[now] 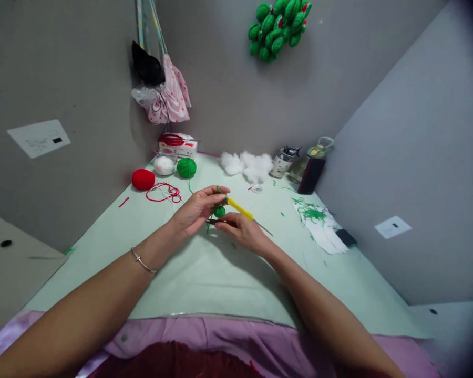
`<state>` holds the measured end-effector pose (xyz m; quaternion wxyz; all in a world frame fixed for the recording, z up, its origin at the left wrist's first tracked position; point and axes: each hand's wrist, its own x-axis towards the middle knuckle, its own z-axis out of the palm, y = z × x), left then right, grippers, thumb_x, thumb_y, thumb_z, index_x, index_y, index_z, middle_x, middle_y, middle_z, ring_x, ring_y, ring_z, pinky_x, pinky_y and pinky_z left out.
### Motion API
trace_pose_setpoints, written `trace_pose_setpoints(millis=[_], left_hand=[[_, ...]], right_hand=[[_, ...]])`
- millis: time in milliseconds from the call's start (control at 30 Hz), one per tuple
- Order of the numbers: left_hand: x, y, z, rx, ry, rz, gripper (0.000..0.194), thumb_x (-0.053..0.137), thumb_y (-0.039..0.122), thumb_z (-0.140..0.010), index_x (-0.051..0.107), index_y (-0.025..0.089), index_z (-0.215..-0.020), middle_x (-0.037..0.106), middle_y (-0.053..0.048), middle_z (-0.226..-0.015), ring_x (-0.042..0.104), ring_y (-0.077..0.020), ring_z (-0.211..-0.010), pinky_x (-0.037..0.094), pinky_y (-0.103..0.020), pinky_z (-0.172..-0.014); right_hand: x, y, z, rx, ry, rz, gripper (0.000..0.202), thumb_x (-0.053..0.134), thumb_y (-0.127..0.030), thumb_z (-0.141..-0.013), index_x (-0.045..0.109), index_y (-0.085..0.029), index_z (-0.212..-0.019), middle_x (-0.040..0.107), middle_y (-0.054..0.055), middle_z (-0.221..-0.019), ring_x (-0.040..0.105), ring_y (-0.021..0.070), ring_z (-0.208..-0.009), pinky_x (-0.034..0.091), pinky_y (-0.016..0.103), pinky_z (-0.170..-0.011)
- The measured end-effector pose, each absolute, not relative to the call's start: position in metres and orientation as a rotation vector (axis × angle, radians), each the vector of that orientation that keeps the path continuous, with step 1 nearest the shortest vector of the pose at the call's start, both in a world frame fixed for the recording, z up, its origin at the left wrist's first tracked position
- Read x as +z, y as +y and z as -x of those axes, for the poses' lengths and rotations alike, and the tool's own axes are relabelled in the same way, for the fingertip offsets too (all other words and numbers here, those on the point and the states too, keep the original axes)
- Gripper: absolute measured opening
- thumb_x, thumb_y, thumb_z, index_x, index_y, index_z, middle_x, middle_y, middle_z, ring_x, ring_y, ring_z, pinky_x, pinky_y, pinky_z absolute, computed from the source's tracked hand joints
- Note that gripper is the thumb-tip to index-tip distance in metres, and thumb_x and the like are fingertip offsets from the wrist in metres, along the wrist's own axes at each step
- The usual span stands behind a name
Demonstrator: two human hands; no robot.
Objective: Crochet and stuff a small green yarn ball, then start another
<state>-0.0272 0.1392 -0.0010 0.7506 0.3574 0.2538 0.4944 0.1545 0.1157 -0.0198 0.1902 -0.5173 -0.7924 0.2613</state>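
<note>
Over the middle of the pale green table, my left hand [199,209] is closed on a small green yarn piece [219,211]. A crochet hook with a yellow handle [240,208] lies between my hands, its metal shaft pointing down to the right. My right hand [242,231] is closed on small dark scissors [216,221], whose tips reach under the green piece. A green strand runs from the green yarn ball [186,168] toward my left hand. Short green ends hang below the piece.
At the back left are a red yarn ball [143,179], a white ball [164,165] and a tissue box [187,147]. White stuffing [248,167], a cup [281,164] and a dark red case [312,176] stand behind. Green scraps [313,212] lie on white tissue [325,236] at right.
</note>
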Motion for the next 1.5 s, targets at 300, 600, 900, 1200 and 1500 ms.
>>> trace_pose_setpoints(millis=[300,600,900,1200,1500], left_hand=[[-0.016,0.14,0.023,1.058,0.624,-0.782,0.016,0.077,0.01,-0.076,0.074,0.012,-0.092,0.071,-0.004,-0.081,0.071,-0.0156,-0.073,0.056,-0.025,-0.069],[-0.043,0.137,0.009,0.992,0.709,-0.882,0.026,0.084,0.022,-0.076,0.071,0.013,-0.096,0.067,0.0,-0.069,0.064,-0.0112,-0.065,0.052,-0.024,-0.073],[-0.04,0.14,0.011,0.992,0.769,-1.087,0.032,0.088,0.026,-0.068,0.057,0.019,-0.073,0.066,0.002,-0.059,0.063,-0.0149,-0.066,0.044,-0.027,-0.073],[-0.039,0.139,0.014,0.964,0.808,-1.204,0.021,0.086,0.025,-0.067,0.069,0.018,-0.079,0.066,0.001,-0.067,0.057,-0.0143,-0.062,0.039,-0.027,-0.064],[-0.044,0.137,0.009,0.987,0.863,-1.312,0.018,0.078,0.032,-0.076,0.076,0.018,-0.087,0.067,-0.002,-0.071,0.057,-0.0162,-0.067,0.043,-0.029,-0.069]], right_hand=[[-0.033,0.119,-0.176,0.453,-2.093,1.331,0.067,0.067,-0.05,-0.092,0.045,-0.026,-0.151,0.063,0.014,-0.134,0.066,0.026,-0.112,0.055,0.041,-0.091],[-0.036,0.121,-0.18,-0.163,-2.247,1.078,0.037,0.041,-0.029,-0.106,0.061,-0.019,-0.136,0.07,0.016,-0.124,0.065,0.0247,-0.111,0.054,0.039,-0.095],[-0.029,0.137,-0.2,-0.281,-2.126,1.249,0.037,0.042,-0.023,-0.102,0.063,-0.018,-0.132,0.068,0.015,-0.132,0.056,0.0291,-0.126,0.04,0.049,-0.112],[-0.012,0.159,-0.262,-0.097,-1.688,1.539,0.046,0.033,-0.014,-0.092,0.063,-0.014,-0.127,0.068,0.019,-0.118,0.059,0.0304,-0.108,0.036,0.058,-0.108],[-0.013,0.117,-0.19,0.956,-1.875,1.326,0.043,0.047,-0.053,-0.097,0.069,-0.017,-0.106,0.073,0.005,-0.089,0.049,0.0123,-0.061,0.041,0.025,-0.058]])
